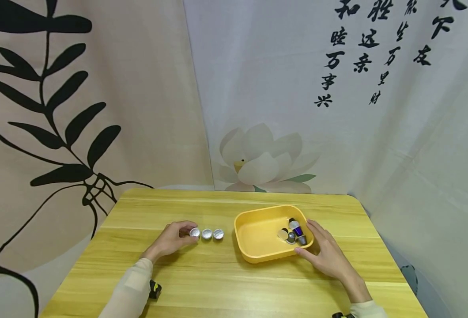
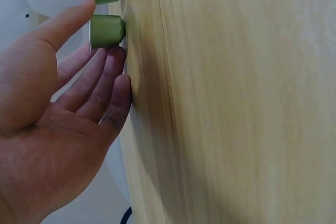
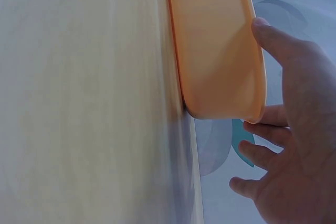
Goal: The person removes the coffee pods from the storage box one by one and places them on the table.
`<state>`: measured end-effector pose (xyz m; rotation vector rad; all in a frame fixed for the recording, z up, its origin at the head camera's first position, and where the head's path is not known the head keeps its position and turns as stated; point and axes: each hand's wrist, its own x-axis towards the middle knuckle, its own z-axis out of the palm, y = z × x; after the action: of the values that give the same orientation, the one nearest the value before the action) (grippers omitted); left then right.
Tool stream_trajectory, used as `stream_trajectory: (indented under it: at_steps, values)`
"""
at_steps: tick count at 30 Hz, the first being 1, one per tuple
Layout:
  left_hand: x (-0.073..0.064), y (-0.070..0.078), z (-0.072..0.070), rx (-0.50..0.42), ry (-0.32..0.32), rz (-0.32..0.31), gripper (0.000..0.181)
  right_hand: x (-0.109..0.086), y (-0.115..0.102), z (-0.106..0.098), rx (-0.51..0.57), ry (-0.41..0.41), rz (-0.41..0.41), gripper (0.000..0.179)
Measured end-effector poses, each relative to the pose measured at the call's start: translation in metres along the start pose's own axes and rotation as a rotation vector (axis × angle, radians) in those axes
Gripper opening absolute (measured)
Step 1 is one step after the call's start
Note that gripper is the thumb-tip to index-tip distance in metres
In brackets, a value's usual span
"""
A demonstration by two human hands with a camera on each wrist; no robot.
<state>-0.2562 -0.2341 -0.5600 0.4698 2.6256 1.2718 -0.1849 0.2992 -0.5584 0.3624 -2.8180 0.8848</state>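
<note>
My left hand is at the leftmost green coffee capsule, holding it between thumb and fingers. This capsule stands foil lid up on the table, in a short row with a middle capsule and a right-hand capsule. My right hand holds the near right corner of a yellow plastic tray. Its thumb lies on the rim and its forefinger is at the end wall, the other fingers spread apart. Several coffee capsules, among them a purple one, lie in the tray's right end.
The wooden table ends just behind the tray. Printed cloth hangs behind and beside it. A dark wrist strap piece shows under the left sleeve.
</note>
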Motion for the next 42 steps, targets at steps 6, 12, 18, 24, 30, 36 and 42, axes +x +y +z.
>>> stream_trajectory:
  at_steps: [6, 12, 18, 24, 30, 36, 42]
  values:
    - [0.0, 0.001, 0.0, 0.011, 0.022, 0.006, 0.06, 0.0, 0.0, 0.0, 0.0, 0.001, 0.002, 0.101]
    - [-0.001, 0.006, -0.002, 0.024, 0.045, 0.03, 0.066, -0.001, 0.0, 0.0, 0.003, -0.003, 0.005, 0.101]
    - [0.003, 0.018, -0.005, 0.112, 0.069, 0.057, 0.076, -0.002, 0.0, 0.0, 0.01, -0.005, 0.01, 0.102]
    - [0.011, 0.036, -0.006, 0.192, 0.078, 0.11, 0.083, -0.002, 0.0, 0.0, 0.008, -0.005, 0.012, 0.102]
    - [0.024, 0.056, -0.002, 0.261, 0.054, 0.206, 0.086, -0.001, -0.002, -0.001, 0.013, -0.005, 0.01, 0.102]
    - [0.036, 0.083, 0.007, 0.295, 0.019, 0.277, 0.085, -0.001, -0.003, -0.002, 0.009, -0.008, 0.015, 0.102]
    - [0.05, 0.11, 0.018, 0.349, -0.039, 0.338, 0.086, 0.0, -0.003, -0.002, 0.005, -0.012, 0.015, 0.102]
